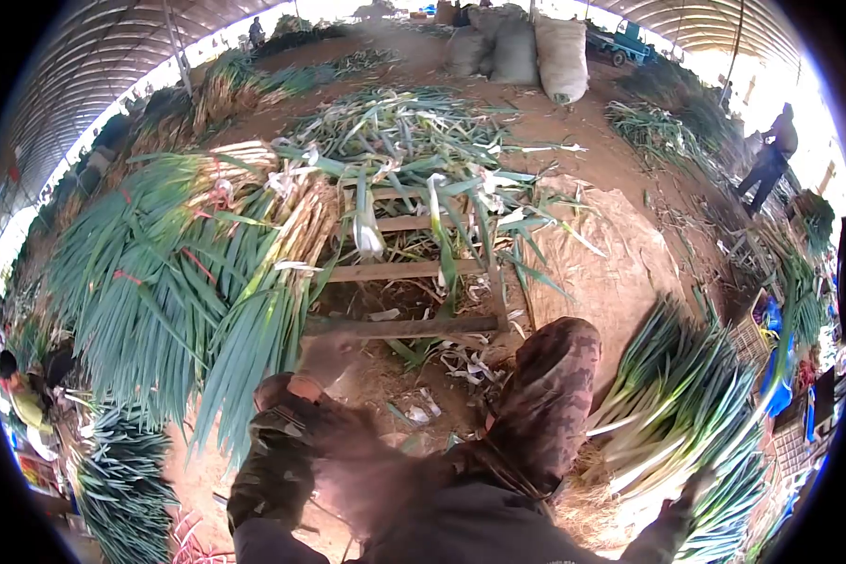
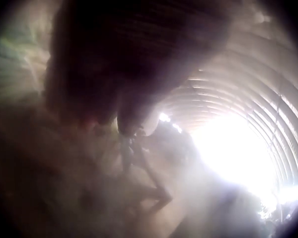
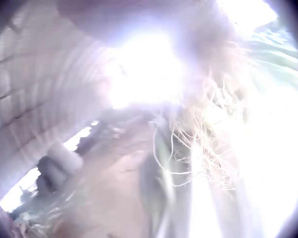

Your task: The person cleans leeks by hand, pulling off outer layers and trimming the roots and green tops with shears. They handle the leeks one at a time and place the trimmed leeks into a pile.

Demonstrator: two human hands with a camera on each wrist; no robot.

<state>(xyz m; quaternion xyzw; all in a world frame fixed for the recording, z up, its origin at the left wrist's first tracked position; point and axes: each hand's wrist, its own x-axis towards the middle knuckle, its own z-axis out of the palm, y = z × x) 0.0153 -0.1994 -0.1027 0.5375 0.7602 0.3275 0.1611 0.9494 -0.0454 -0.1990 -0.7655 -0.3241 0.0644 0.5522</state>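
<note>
Over here on the right lies the heap of long onions with dark green leaves and slim white stalks (image 1: 667,399), spread on the ground beside the seated person. What a contrast: the white ends fan out toward the body, glossy and pale, the colour running through light green into deep blue-green tips. And there's the bare right hand (image 1: 692,493), right down at the near edge of that heap! Are its fingers apart or clamped on a stalk? Too small and smeared; I can't tell.

The right wrist view adds something the head view doesn't make out: a tangle of thin, cream-coloured, thread-like roots (image 3: 208,134) dangling close by, washed in glare. The left wrist view gives the bare left hand (image 2: 131,74) as a big dark blur below the pale, ribbed, arched roof (image 2: 283,64); its fingers I can't read either.

Only the head view takes in the whole floor: the low brown wooden slatted frame (image 1: 404,328) strewn with leaves, the big green leafy bundles with red ties (image 1: 141,301) to its left, the bulging off-white sack (image 1: 562,56) at the back, and a standing person in dark clothes (image 1: 773,155) off to the right.
</note>
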